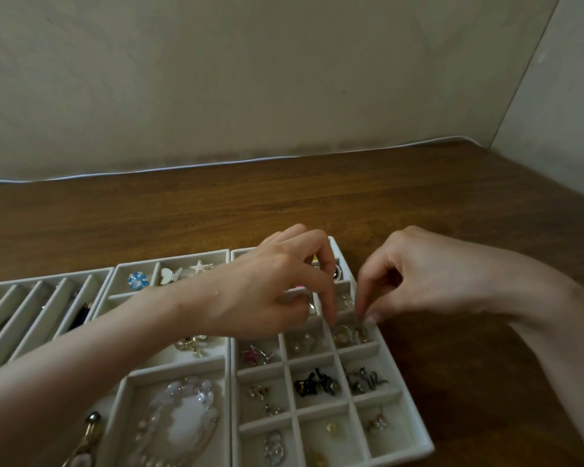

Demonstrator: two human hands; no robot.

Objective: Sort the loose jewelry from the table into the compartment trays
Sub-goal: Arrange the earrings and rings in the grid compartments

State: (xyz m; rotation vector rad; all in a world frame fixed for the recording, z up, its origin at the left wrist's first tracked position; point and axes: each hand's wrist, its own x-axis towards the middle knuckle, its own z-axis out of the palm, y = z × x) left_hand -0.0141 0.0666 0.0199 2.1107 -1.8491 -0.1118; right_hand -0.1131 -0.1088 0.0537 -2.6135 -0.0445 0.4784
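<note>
Three pale felt trays lie side by side on the wooden table. The right tray has small square compartments with earrings and rings. My right hand pinches a small metal piece between thumb and forefinger, just above the compartment with the gold rings at the tray's right edge. My left hand reaches across the same tray with its fingers curled down. Its forefinger tip touches a divider left of that compartment. Something silvery glints under its fingers; whether the hand holds it is unclear.
The middle tray holds a blue flower, a white butterfly, a starfish and a pearl hair piece. The left tray has long slots. Bare tabletop lies behind and right of the trays; a wall stands beyond.
</note>
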